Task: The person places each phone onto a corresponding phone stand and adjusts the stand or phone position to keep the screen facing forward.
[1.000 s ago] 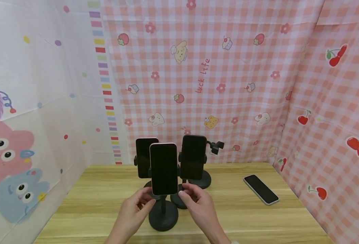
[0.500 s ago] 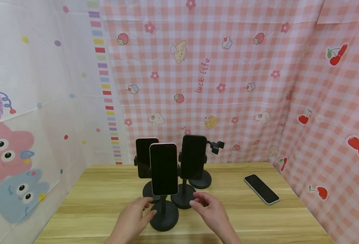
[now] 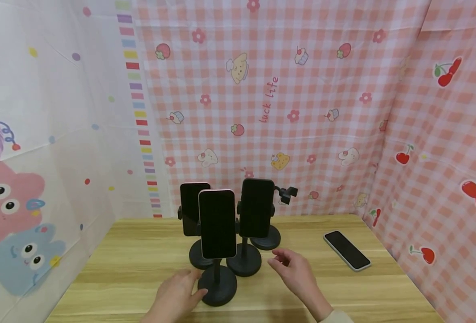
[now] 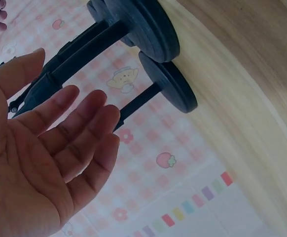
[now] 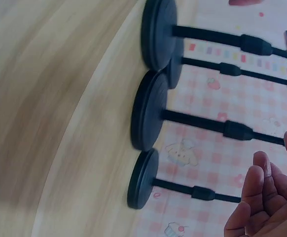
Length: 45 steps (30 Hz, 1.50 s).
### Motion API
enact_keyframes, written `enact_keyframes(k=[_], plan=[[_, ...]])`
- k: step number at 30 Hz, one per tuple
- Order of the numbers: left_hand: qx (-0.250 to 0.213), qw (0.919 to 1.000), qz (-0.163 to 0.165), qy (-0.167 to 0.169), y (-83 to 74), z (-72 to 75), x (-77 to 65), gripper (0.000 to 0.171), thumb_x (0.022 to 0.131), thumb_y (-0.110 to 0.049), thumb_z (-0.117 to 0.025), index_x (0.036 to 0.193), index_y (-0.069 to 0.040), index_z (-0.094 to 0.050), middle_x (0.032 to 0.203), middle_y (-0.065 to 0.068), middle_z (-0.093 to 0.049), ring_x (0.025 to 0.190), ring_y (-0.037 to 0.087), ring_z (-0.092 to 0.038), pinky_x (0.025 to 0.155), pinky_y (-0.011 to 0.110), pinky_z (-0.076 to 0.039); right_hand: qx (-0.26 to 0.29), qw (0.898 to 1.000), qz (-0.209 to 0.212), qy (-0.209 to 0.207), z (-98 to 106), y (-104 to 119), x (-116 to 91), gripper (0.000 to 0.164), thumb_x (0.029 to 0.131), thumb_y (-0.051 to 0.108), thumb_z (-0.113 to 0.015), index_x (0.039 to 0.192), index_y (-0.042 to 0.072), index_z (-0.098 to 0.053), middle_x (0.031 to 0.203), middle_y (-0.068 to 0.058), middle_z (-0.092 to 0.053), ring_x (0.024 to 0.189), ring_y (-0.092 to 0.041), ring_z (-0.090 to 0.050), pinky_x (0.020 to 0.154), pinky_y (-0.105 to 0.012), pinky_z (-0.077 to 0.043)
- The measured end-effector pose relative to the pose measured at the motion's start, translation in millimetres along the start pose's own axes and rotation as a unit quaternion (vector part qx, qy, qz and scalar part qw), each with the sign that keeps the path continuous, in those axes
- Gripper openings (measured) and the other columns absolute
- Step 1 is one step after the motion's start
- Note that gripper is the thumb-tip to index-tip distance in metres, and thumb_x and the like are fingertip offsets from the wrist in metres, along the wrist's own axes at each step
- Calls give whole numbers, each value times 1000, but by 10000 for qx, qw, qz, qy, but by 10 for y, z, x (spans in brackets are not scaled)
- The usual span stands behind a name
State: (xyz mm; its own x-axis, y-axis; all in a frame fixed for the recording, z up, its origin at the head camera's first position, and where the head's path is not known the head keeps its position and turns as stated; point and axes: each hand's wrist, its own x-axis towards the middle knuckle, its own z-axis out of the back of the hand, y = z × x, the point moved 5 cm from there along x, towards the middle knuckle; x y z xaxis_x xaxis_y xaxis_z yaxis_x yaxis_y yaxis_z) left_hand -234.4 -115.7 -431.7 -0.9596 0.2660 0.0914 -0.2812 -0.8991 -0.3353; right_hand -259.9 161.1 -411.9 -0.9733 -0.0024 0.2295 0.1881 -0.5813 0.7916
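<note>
Black stand [image 3: 217, 289], phone [image 3: 218, 224] mounted, seemingly settled; left hand [image 3: 175, 291] alongside, right hand [image 3: 296, 272] since drawn farther right; both slack-fingered, empty.

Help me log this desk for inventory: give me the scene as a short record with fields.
Surface: wood-grain table
Front stand: black, holding the front phone
Left stand: black, holding the left phone
Middle stand: black, holding the middle phone
Back stand: black, no phone mounted
Loose phone: flat on the table's right side
Screens: all dark
Left hand: near the front stand, holding nothing
Right hand: right of the middle stand, holding nothing
Backdrop: pink checked cloth
</note>
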Motion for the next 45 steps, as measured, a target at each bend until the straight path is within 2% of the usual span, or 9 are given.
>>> enact_keyframes(k=[4,7,11,15,20,28,33,38,45], plan=[[415,9990,-139,-6,-28,-37,-33,39,72,-34,-75,97,-7,-63,88,6,-61,78,25,-59,61,42,-47,-378,9989,229,-155,35,-74,99,22,82,25,-67,98,9,-67,73,6,-57,67,-9,-52,60,-27,-42],[676,9972,-19,316,-27,-90,-47,42,70,-34,-76,98,-5,-63,86,8,-60,78,27,-58,62,44,-45,-777,9961,326,-248,62,-147,177,22,82,25,-67,98,10,-67,72,8,-58,66,-8,-52,60,-27,-42],[743,9927,365,872,-5,-171,-45,47,70,-35,-76,102,-4,-62,93,12,-60,86,31,-56,70,49,-43,-1269,9913,323,-165,96,-225,264,24,82,27,-67,99,10,-67,75,7,-60,66,-7,-53,59,-29,-43],[893,9863,568,1266,-3,-240,-44,50,68,-36,-77,103,-5,-62,95,12,-59,87,32,-56,71,51,-43,-1700,9846,385,-107,122,-298,367,25,82,27,-65,99,8,-67,78,5,-61,65,-9,-53,59,-32,-44],[918,9807,687,1584,-1,-297,-55,47,68,-35,-77,101,-6,-61,93,10,-59,85,30,-57,72,51,-43,-2170,9751,445,-122,149,-392,530,26,82,25,-63,100,7,-67,80,2,-63,68,-14,-56,61,-36,-45],[847,9796,720,1672,-9,-309,-72,43,69,-34,-76,100,-7,-61,91,8,-58,83,29,-56,71,50,-42,-2573,9657,348,6,162,-554,813,31,84,27,-61,106,5,-65,85,-3,-65,74,-19,-60,65,-41,-47],[833,9799,705,1670,-7,-301,-85,41,70,-33,-75,99,-8,-61,90,8,-57,81,29,-56,70,49,-42,-2993,9526,529,129,98,-602,955,34,84,29,-60,108,5,-64,94,-9,-65,80,-25,-61,67,-43,-48],[883,9797,688,1665,2,-310,-79,40,70,-33,-75,98,-8,-61,89,8,-57,80,28,-56,70,49,-43,-3310,9417,535,273,27,-629,1087,39,84,33,-61,110,5,-63,102,-11,-64,88,-30,-61,70,-46,-47],[934,9786,717,1688,-7,-326,-73,41,69,-34,-76,98,-9,-62,89,8,-57,80,27,-56,70,48,-43,-3320,9405,704,136,-18,-552,1277,42,84,37,-60,108,3,-62,99,-12,-64,85,-30,-60,69,-45,-48]])
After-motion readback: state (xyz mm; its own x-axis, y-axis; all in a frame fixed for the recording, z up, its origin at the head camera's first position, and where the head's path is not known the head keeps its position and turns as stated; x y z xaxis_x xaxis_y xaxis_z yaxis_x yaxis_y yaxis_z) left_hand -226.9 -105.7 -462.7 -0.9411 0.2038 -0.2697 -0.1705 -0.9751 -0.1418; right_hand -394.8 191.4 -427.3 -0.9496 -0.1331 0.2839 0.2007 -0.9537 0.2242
